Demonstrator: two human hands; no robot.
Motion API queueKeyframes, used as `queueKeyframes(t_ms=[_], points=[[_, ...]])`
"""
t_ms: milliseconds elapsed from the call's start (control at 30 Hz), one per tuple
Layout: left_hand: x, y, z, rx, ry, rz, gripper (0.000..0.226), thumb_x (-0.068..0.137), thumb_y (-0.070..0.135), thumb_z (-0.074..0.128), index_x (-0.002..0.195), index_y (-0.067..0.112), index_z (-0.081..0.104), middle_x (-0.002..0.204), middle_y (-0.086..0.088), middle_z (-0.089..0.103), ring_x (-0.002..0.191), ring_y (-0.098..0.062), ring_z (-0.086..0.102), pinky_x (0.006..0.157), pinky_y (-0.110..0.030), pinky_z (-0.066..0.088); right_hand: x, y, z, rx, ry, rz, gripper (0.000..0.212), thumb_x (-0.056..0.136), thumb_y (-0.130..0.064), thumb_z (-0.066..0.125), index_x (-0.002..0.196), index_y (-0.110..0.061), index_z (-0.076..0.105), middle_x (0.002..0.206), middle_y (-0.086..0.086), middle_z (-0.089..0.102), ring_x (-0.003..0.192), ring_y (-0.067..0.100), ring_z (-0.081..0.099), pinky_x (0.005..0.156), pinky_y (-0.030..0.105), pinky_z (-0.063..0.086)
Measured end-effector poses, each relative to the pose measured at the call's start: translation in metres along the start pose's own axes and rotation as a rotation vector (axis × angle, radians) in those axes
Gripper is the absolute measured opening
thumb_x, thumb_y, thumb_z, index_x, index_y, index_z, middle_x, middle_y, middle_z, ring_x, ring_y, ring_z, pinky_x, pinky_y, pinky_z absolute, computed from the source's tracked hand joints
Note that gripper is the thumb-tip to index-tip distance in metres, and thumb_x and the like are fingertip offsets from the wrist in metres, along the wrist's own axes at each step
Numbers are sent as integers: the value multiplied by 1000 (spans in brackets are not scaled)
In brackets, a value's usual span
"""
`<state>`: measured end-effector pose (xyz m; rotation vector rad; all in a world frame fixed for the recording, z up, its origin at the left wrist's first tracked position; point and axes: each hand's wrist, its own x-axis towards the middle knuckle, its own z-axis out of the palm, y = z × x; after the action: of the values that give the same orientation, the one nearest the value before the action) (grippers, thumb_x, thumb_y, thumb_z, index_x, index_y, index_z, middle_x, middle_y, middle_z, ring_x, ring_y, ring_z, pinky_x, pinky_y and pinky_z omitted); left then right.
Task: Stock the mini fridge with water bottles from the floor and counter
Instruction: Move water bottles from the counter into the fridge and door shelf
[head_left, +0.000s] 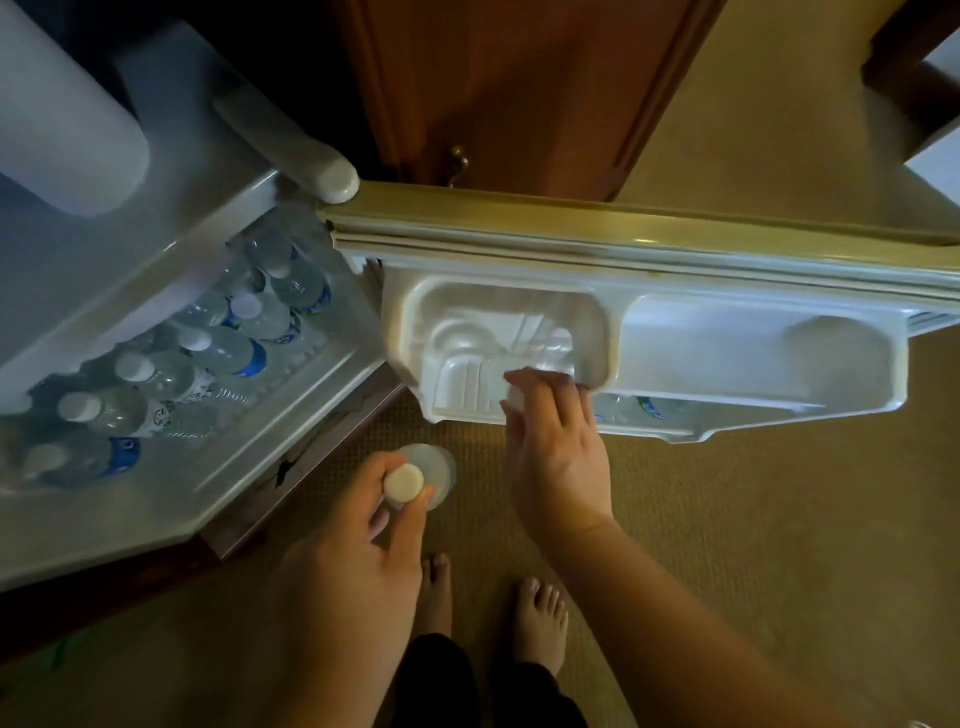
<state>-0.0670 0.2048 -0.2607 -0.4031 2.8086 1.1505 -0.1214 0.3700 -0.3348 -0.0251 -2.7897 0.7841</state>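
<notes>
Two bottles were being handled at once, as seen from the head camera looking straight down. The left hand (387, 512) was wrapped around the neck of one water bottle (415, 480), fingers and thumb pinched just under its white cap, so it was hanging upright with its long axis pointing down at the carpet (727, 519). The right hand (558, 452) was curled over the cap of a second bottle (517, 397), which was being lowered into the door shelf (753, 415) of the open fridge door (623, 228). Most of that second bottle was hidden by the hand and the shelf lip, so how far down it sat couldn't be made out. More bottles (644, 408) could be glimpsed lying low in the same door shelf, just to the right of the hand.

Inside the mini fridge (218, 291), the main compartment was already packed with rows of capped bottles (208, 358), caps facing out and up toward the camera.

The thing that probably mattered next: the door shelf lay up and to the right of the left hand's bottle, and the right hand was clearly the nearer one to it. The waiting bottle was already held vertical, so it would likely only need to be carried across and dropped straight in, once the right hand was out of the way. Bare feet (488, 608) were seen on the carpet below.
</notes>
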Motion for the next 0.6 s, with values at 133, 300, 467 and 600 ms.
queueKeyframes(t_ms=[133,300,467,600], points=[[9,-3,6,0,-13,3,23,91,46,64,113,40,64,103,23,72,93,3,70,66,-27,60,4,9,18,-72,-12,-8,43,80,11,74,120,-3,66,114,13,63,105,30,59,76,40,58],[30,3,18,-5,-31,66,29,94,45,61,121,35,65,105,18,74,94,-2,71,68,-33,63,0,17,30,-107,-112,54,48,80,11,70,126,0,63,124,17,62,113,37,60,76,45,61],[53,12,26,3,-16,202,29,94,32,70,121,21,68,98,12,75,85,-6,72,62,-30,61,12,15,33,-65,-242,208,64,83,12,65,143,-6,52,145,17,52,134,38,50,95,51,55],[66,19,33,32,-21,230,29,96,31,69,122,20,67,90,7,75,78,-9,70,58,-22,56,21,13,25,-54,-423,251,88,92,9,50,164,-20,8,171,0,-4,157,24,4,119,38,31]])
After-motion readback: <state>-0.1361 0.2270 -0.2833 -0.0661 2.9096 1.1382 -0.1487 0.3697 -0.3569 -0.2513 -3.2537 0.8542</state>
